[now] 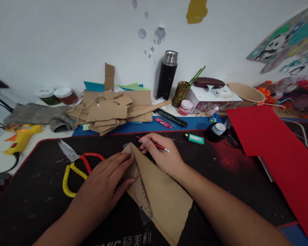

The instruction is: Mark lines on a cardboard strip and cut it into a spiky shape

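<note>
My left hand (111, 174) lies flat with fingers stretched out, pressing a clear plastic ruler (141, 191) onto a piece of brown cardboard (164, 194). The ruler runs slantwise along the cardboard's left side, partly hidden under my fingers. In my right hand (163, 152) is a red pencil (160, 147) with a white end. Its tip points left, just beyond the cardboard's upper corner. Beside my left hand lie open scissors (75, 160) with one red and one yellow handle.
Cardboard scraps (107, 109) are piled behind the black mat (36, 205). A yellow glue gun (24, 136) lies at left. Behind are a utility knife (171, 118), a thermos (167, 75) and a green lighter (195, 138). Red sheets (277, 147) cover the right side.
</note>
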Demonstrator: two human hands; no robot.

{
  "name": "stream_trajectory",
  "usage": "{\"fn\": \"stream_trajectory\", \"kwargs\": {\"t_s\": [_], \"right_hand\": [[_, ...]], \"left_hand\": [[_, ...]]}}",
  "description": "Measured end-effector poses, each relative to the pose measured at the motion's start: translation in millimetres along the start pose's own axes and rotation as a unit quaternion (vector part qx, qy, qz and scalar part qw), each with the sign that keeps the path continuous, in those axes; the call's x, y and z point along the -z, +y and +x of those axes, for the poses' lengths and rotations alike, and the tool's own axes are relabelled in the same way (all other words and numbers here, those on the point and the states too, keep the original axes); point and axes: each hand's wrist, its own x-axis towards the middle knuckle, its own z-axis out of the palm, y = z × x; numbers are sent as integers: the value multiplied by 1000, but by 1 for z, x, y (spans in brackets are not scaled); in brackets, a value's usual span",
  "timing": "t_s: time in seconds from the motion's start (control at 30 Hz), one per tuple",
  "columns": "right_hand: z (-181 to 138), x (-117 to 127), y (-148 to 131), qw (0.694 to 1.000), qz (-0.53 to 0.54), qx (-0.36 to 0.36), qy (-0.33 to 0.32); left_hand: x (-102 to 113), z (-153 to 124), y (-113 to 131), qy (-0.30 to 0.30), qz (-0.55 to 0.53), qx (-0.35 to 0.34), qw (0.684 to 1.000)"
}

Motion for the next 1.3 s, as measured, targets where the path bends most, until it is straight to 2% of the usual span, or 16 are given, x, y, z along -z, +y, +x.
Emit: {"fn": "stream_trajectory", "kwargs": {"t_s": [1.3], "right_hand": [[-1, 1, 2, 999, -30, 11, -1]], "left_hand": [[1, 0, 0, -10, -39, 26, 999]]}}
